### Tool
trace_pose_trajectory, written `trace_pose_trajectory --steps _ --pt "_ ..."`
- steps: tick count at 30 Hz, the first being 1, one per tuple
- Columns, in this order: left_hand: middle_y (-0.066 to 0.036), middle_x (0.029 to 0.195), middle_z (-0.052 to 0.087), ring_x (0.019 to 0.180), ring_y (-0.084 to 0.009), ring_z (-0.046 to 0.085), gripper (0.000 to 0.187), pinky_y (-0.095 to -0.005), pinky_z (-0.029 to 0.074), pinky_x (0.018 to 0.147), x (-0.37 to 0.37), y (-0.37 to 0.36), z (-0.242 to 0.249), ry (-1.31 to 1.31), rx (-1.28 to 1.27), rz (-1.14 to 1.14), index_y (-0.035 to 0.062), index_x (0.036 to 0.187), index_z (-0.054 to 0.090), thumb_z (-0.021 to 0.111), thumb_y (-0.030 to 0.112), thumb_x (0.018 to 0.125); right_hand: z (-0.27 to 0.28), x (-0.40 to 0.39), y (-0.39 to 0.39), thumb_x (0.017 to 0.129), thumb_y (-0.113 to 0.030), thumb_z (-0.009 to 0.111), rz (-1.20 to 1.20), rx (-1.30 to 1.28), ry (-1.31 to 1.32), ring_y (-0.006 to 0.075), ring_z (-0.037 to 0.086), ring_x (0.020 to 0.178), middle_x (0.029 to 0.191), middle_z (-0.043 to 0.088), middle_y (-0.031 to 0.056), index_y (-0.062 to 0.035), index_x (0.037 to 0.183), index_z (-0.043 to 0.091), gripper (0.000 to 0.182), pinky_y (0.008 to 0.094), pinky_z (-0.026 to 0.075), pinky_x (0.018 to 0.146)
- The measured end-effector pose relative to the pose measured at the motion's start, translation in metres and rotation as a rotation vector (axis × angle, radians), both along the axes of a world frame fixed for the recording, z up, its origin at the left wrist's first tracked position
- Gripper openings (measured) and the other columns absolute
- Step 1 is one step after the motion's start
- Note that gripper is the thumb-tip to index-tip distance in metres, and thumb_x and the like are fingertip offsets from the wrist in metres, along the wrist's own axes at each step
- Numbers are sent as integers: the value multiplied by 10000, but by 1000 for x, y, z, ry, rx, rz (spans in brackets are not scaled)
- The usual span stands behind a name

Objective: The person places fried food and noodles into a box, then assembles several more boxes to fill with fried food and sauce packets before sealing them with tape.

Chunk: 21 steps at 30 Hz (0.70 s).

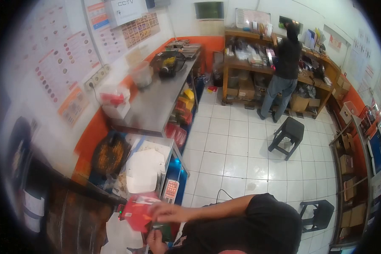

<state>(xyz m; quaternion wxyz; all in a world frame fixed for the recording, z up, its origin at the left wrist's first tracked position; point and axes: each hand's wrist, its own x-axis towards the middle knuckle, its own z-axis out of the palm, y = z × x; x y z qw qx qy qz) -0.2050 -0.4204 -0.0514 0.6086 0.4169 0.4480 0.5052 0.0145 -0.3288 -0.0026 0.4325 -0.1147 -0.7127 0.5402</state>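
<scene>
In the head view, your right hand (167,212) reaches across the red packet (137,213) at the lower left, its fingers partly bent. Motion smears both, so you cannot tell whether those fingers grip it or only pass over it. Your left hand (155,242) sits just below, near the bottom edge, fingers curled in beside a dark green item (165,233); what they have hold of, if anything, is too blurred to tell. Your dark shirt (237,226) hides most of your left arm and runs out of frame.

The packet overlaps a white card piece (122,233), whose lower end is cut off. Beyond it lies a white card stack (146,169), with a red-buttoned device (170,190) beside it. The wall posters (67,55) are too small to read. Farther off, another person (287,63) stands back-turned at a wooden counter (252,67), hands hard to make out.
</scene>
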Motion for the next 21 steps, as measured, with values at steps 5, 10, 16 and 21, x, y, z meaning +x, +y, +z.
trace_pose_trajectory --steps 5,10,16,21 --pt "-135 1312 527 975 -251 624 562 -418 565 654 -33 -22 -4 -606 -231 386 107 1341 467 610 376 869 9 27 6 891 -270 661 -132 -833 163 212 421 1239 1279 471 112 -85 1333 382 554 387 372 1006" --pt "-158 1265 541 1041 -314 560 438 -446 497 850 3 -3 58 -617 -265 609 71 1311 489 547 263 921 -2 18 10 852 -273 710 13 -983 348 214 508 1147 1200 540 126 -93 1377 334 670 353 433 953" --pt "-194 1214 548 1073 -332 532 413 -451 411 947 1 21 97 613 358 675 -12 1284 475 537 201 937 32 27 36 641 -222 791 -444 100 -162 289 531 1069 1113 549 128 -52 1173 585 595 366 427 927" --pt "-211 1141 575 1031 -324 549 362 -395 409 926 37 34 158 867 -6 -296 -58 1246 480 495 170 966 52 15 38 602 -164 790 99 341 -404 335 460 1125 1219 436 137 -117 1183 612 610 396 385 968"
